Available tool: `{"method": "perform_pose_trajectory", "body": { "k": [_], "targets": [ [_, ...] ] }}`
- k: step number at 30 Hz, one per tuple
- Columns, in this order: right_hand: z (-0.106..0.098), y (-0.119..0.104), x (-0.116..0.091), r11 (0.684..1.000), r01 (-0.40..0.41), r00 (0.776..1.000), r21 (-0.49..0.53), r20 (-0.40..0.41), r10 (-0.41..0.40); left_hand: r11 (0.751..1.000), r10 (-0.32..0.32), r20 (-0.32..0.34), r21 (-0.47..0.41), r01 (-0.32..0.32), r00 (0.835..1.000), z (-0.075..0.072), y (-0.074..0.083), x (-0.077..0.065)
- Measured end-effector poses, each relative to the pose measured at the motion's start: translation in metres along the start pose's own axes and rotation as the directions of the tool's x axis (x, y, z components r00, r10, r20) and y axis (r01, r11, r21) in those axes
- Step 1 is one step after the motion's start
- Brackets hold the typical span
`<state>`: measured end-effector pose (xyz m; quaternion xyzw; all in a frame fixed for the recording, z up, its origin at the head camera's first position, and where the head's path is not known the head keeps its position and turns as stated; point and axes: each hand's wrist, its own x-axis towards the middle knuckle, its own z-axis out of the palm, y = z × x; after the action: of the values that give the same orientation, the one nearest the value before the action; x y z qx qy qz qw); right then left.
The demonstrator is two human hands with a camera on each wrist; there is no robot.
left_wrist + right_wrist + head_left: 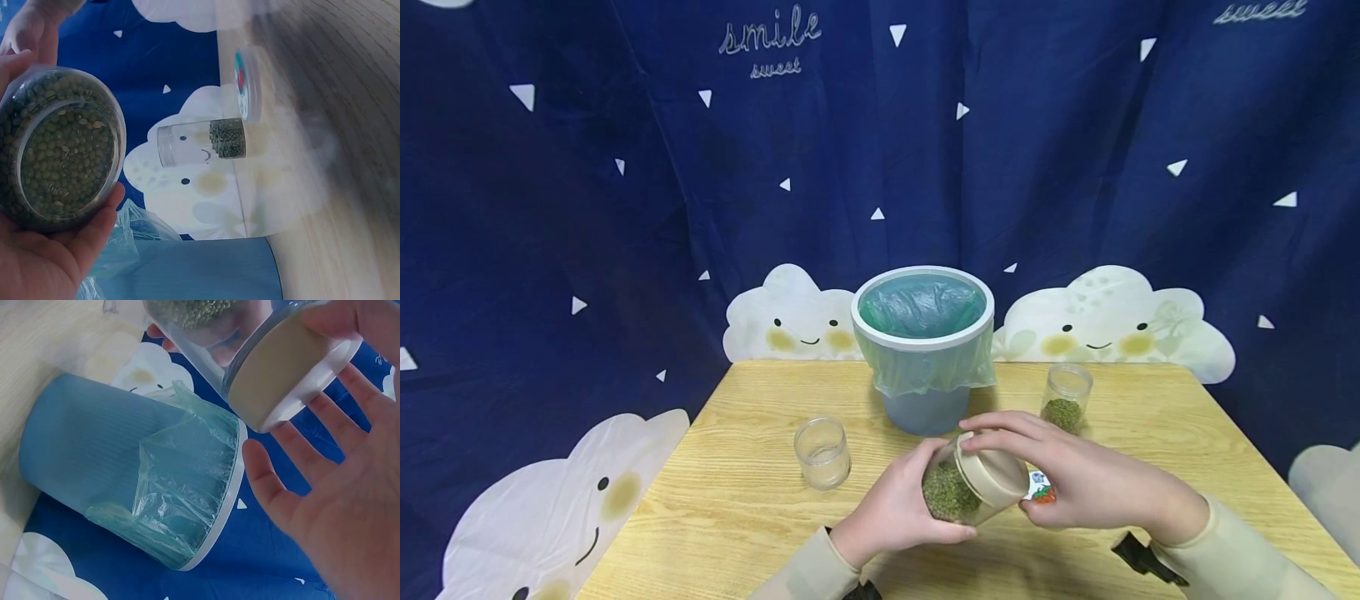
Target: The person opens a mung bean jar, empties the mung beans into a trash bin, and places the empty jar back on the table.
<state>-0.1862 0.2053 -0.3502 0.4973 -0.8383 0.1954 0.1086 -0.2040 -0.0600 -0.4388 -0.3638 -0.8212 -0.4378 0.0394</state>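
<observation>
1. Empty clear jar (pixel 822 451) on the desk (pixel 737 517), left of centre, upright, well apart from both hands, with bare wood around it.
2. Left hand (pixel 898 508) curled round the base of the bean jar (pixel 958 487); grip grasping the jar body, palm under it, thumb on the near side. From the left wrist view, bottom of the bean jar (pixel 59 150) pressed into the palm (pixel 37 262), green beans packed against the clear wall.
3. Bean jar tilted, held above the desk near its front-centre, lid end pointing right and slightly up, between both hands.
4. Beige lid (pixel 992 477) on the jar mouth; right hand (pixel 1075 483) over it, fingers spread round the rim, touching the lid edge, palm loose and not clenched. From the right wrist view, fingertips (pixel 337 319) on the lid (pixel 287 381).
5. Lined bin (pixel 922 346) just behind the hands, at desk centre, upright.
6. Small jar (pixel 1064 398) part-filled with beans, right of the bin, upright, near the right hand but apart.
7. Loose printed lid (pixel 1039 487) flat on the desk under the right hand.
8. Open wood on the right side up to the desk edge.
</observation>
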Motion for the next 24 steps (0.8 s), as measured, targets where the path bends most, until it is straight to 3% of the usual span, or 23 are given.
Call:
{"method": "perform_pose_trajectory", "body": {
  "k": [5,9,14,19,24],
  "targets": [
    [0.0,-0.001,-0.001,1.0,-0.002,1.0,0.011,-0.001,0.002,1.0,-0.017,0.01,-0.018,0.017,1.0,0.0,0.0,0.0],
    [0.001,-0.003,-0.001,1.0,-0.015,0.998,-0.008,-0.067,0.015,0.999,-0.045,0.001,-0.022,0.045,0.999,0.0,0.001,0.001],
    [0.006,-0.005,0.0,0.988,-0.152,0.98,-0.018,-0.136,0.148,0.998,-0.066,-0.015,-0.017,0.066,0.998,-0.001,0.001,0.001],
    [0.014,-0.007,0.002,0.958,-0.285,0.949,-0.014,-0.144,0.28,0.998,-0.068,-0.021,-0.008,0.068,0.997,-0.001,0.0,0.001],
    [0.018,-0.009,0.002,0.931,-0.365,0.922,0.002,-0.138,0.362,0.998,-0.061,-0.02,-0.011,0.061,0.998,-0.001,0.0,0.0]
  ]
}}
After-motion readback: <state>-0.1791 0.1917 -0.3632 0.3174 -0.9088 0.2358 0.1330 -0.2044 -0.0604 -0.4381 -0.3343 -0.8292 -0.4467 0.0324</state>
